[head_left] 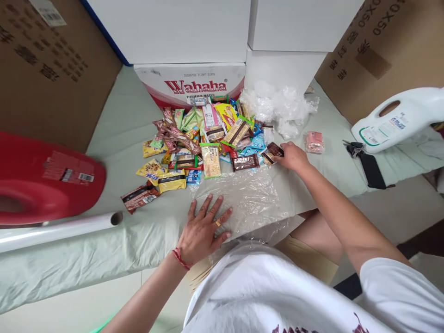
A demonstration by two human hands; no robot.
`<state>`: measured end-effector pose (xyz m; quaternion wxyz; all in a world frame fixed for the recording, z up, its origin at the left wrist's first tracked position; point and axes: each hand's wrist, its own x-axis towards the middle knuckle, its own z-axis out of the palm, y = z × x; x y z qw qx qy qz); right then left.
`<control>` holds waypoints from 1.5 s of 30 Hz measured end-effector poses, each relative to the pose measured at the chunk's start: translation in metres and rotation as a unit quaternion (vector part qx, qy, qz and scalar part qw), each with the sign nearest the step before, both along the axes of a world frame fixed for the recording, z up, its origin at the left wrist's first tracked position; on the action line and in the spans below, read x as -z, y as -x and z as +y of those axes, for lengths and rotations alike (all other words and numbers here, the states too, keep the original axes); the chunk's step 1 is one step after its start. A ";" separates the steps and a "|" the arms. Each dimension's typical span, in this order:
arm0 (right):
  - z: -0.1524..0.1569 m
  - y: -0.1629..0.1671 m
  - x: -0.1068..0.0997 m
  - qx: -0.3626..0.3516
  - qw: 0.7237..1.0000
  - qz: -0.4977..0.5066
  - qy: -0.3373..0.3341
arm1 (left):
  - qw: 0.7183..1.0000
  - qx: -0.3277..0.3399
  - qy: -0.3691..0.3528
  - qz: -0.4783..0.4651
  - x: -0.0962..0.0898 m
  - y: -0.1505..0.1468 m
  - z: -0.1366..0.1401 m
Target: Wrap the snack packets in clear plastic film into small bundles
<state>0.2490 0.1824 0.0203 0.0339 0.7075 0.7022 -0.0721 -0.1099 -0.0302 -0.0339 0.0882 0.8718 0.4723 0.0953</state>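
Note:
My left hand (206,226) lies flat with its fingers spread, pressing on the near left edge of a clear sheet of plastic film (256,194). At the right side of a heap of wrapped snacks (208,132), my right hand (293,157) has its fingertips closed on a small dark brown snack packet (275,149). Its thumb side is partly hidden from me. Just left of that hand lies a dark brown snack bar (245,162), and a pale long biscuit packet (210,160) is beside it. A brown wrapped bar (139,196) rests at the heap's near left.
Crumpled clear plastic (277,104) sits behind the heap, against white boxes (190,83). To the right are a pink packet (314,141), keys (354,148), a black phone (372,171) and a white jug (391,120). A red jug (48,175) and film roll (62,230) are left.

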 end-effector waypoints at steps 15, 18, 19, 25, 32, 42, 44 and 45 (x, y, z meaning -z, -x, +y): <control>0.014 -0.020 -0.011 0.025 0.998 -0.014 0.055 | 0.998 0.056 -0.019 -0.036 0.002 0.012 -0.008; 0.006 -0.020 -0.031 0.023 1.000 -0.011 0.010 | 0.998 0.050 -0.015 -0.036 0.003 0.011 -0.008; 0.003 -0.015 -0.037 0.001 1.000 0.002 -0.006 | 0.998 0.049 -0.013 -0.035 0.004 0.011 -0.008; -0.017 0.061 -0.034 -0.233 0.969 0.076 -0.008 | 0.999 0.041 -0.011 -0.028 0.004 0.010 -0.008; -0.020 0.097 -0.017 -0.267 0.963 -0.041 0.022 | 0.999 0.038 0.011 -0.016 0.002 0.006 -0.002; -0.074 0.076 -0.089 -0.277 0.954 0.116 -0.004 | 0.999 -0.023 0.041 -0.023 -0.010 -0.014 0.029; -0.100 0.089 -0.082 -0.316 0.940 0.116 0.050 | 0.998 -0.009 0.045 -0.041 -0.007 -0.007 0.028; -0.111 0.096 -0.074 -0.326 0.936 0.104 0.076 | 0.998 -0.006 0.048 -0.051 -0.006 -0.001 0.027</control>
